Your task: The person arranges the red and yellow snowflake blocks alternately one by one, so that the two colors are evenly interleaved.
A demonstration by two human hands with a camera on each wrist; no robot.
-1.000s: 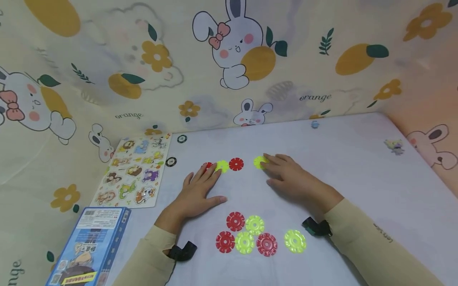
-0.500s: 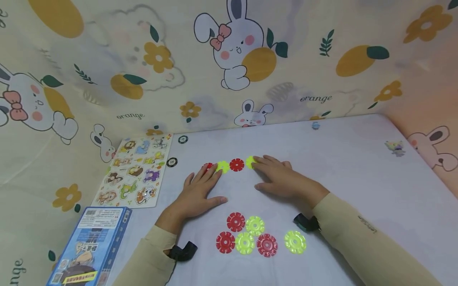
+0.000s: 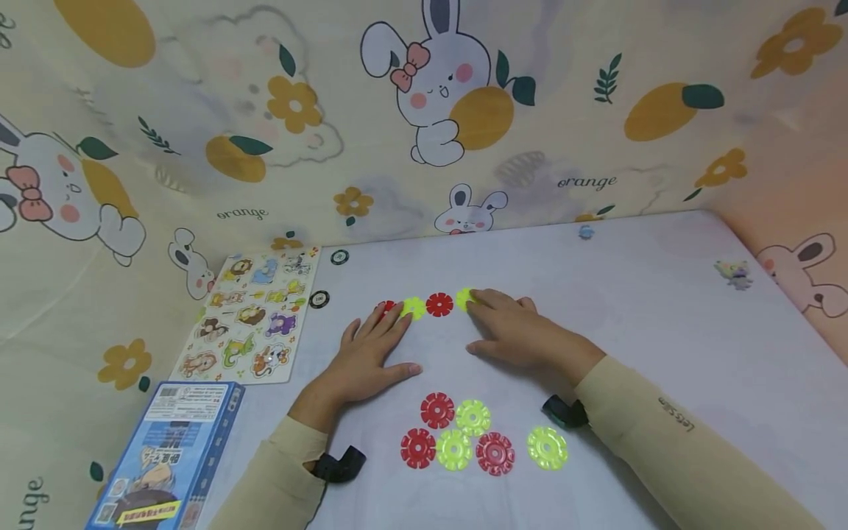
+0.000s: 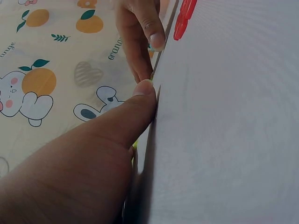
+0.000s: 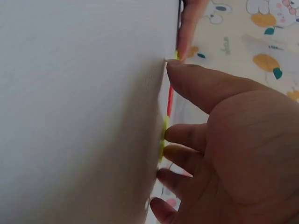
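Observation:
In the head view a row of flat notched discs crosses the middle of the white table: a red disc (image 3: 386, 305), a yellow-green disc (image 3: 415, 306), another red disc (image 3: 439, 305) and a second yellow-green disc (image 3: 464, 297). My left hand (image 3: 368, 361) lies flat with fingers spread, its fingertips over the two leftmost discs and partly hiding them. At the row's right end, my right hand (image 3: 513, 327) touches the last yellow-green disc with extended fingertips, covering part of it. In the right wrist view those fingers (image 5: 184, 135) meet the edge of the yellow-green disc (image 5: 164, 133).
Nearer the front lie several red discs (image 3: 495, 453) and yellow-green discs (image 3: 547, 447). Two black-rimmed round chips (image 3: 319, 299) sit beside an animal sticker sheet (image 3: 248, 320) at left, with a blue box (image 3: 165, 456) before it. Small figures (image 3: 734, 274) stand at the back right.
My right hand has slid the last yellow-green disc leftward, up beside the red disc in the row. The left hand has stayed in place.

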